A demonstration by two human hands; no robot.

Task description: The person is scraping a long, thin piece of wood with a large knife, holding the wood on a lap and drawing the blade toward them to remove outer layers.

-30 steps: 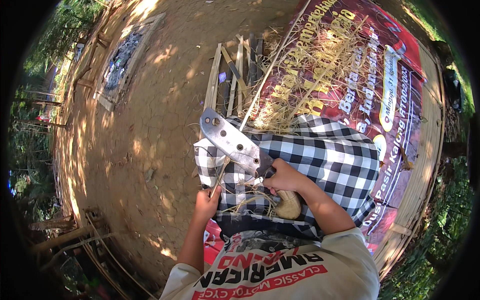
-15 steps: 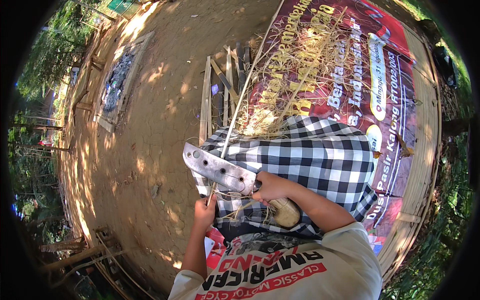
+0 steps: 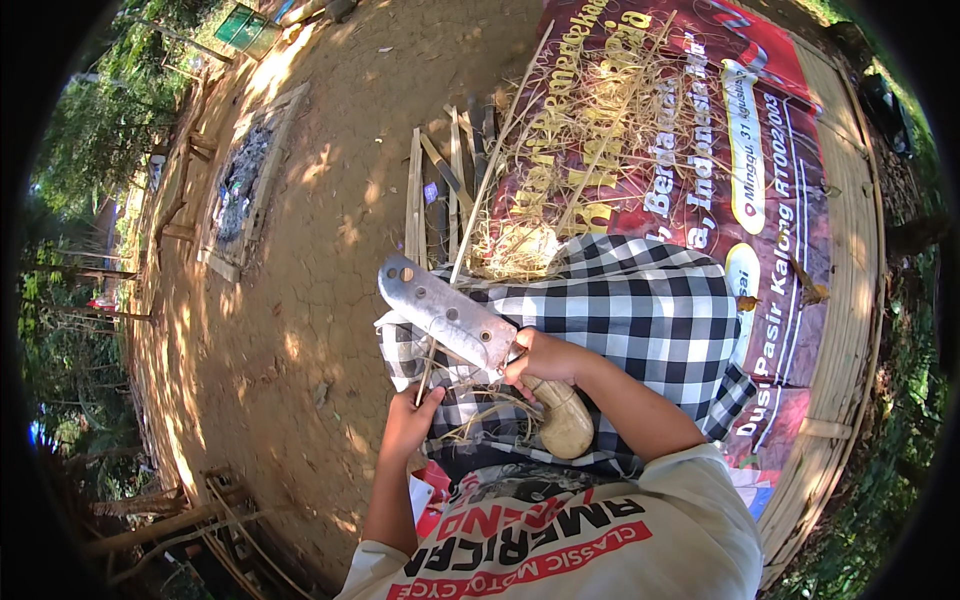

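Observation:
My right hand (image 3: 545, 360) is closed round the curved pale wooden handle of a large knife (image 3: 440, 307). Its broad grey blade has several round holes and slants up to the left across my lap. Pinched in my left hand (image 3: 408, 418) is the near end of a long thin bamboo strip (image 3: 482, 197). This strip passes beneath the blade and runs away up over the banner's left side. A black-and-white checked cloth (image 3: 620, 310) covers my lap, with fine shavings lying on it near my hands.
A dark red printed banner (image 3: 675, 180) lies over a bamboo platform (image 3: 845, 270), strewn with curly shavings (image 3: 610, 110). Split bamboo pieces (image 3: 415, 195) rest left of it on bare earth. Farther left is a framed ash bed (image 3: 240, 185); a green drum (image 3: 248, 30) stands at the back.
The bamboo strip's far end has come down toward me, and it now shows within the view. The blade has turned slightly, its tip a little farther right. Both hands keep their grip.

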